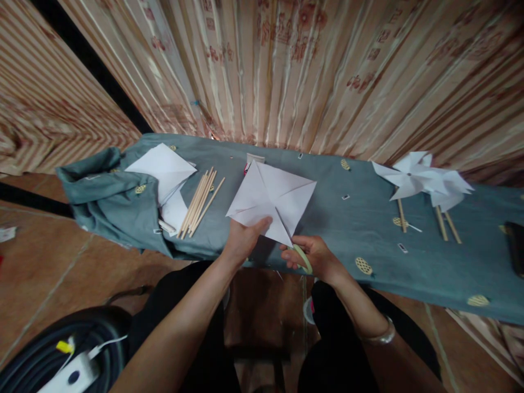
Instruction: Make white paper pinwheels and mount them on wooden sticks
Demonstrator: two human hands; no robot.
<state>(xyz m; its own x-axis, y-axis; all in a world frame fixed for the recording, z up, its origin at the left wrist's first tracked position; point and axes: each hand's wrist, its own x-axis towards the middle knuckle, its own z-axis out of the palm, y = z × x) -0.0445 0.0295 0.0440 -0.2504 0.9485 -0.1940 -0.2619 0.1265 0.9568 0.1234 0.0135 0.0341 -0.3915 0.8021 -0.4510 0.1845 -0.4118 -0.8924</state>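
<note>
My left hand (246, 236) grips a white square of paper (268, 188) by its near edge, thumb on top and the other fingers hidden beneath. Creases and slits run from the paper's corners in toward its middle. In my right hand (313, 255) is a pair of scissors (303, 257) with pale green handles. Their blades sit at the paper's near corner, mostly hidden by it, along a slit that runs toward the centre. Behind the paper a small red and white packet (254, 159) is partly covered.
Several wooden sticks (200, 202) lie left of the paper, beside more white sheets (161, 166). White paper pinwheels (411, 174) on sticks rest at the right. A dark object (514, 248) lies at the green cloth's (327, 218) right end. Curtains hang behind.
</note>
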